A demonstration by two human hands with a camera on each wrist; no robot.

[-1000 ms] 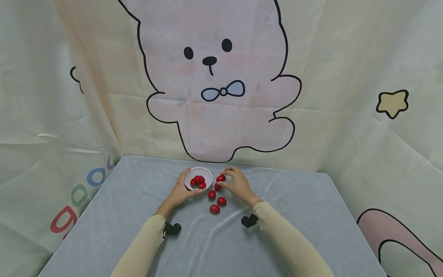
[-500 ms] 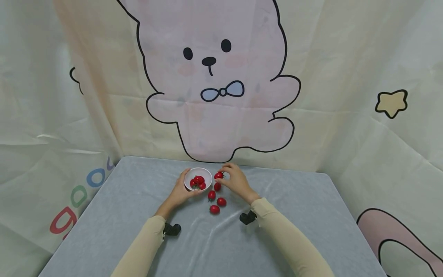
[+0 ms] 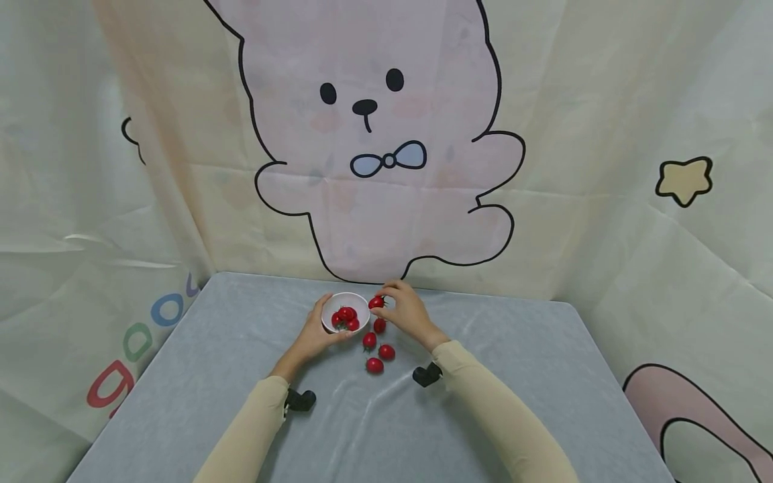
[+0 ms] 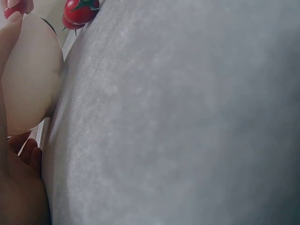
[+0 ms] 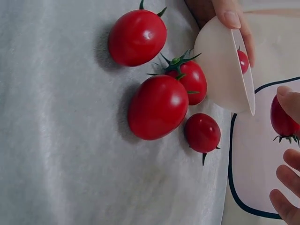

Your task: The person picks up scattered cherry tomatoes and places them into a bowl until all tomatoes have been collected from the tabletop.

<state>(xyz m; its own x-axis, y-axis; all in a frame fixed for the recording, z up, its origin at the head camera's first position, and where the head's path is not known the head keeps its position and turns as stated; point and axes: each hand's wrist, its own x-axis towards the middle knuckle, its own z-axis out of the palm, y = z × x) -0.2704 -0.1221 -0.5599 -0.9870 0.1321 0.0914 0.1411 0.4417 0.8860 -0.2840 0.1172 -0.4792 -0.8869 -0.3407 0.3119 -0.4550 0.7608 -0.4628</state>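
Observation:
My left hand [image 3: 315, 337] grips a small white bowl [image 3: 337, 302], the thumb on the near side of the rim and the fingers round the far left. Inside the bowl lie several red cherry tomatoes [image 3: 345, 313]. Between thumb and fingers my right hand [image 3: 412, 314] pinches another cherry tomato [image 3: 376, 302], just right of the bowl's rim. In the right wrist view this held tomato [image 5: 282, 117] hangs above the cloth with its green stem end down in the picture. The left wrist view shows the bowl's outer wall [image 4: 33, 77] beside the left thumb.
Several loose cherry tomatoes [image 5: 158, 108] lie on the grey cloth-covered table [image 3: 519, 389], right of the bowl and in front of it. A curtain [image 3: 568, 134] printed with a cartoon animal hangs right behind the table's far edge.
My right hand has carried the pinched tomato left and slightly away from me, from the loose tomatoes to the bowl's rim. The left hand and bowl have stayed in place.

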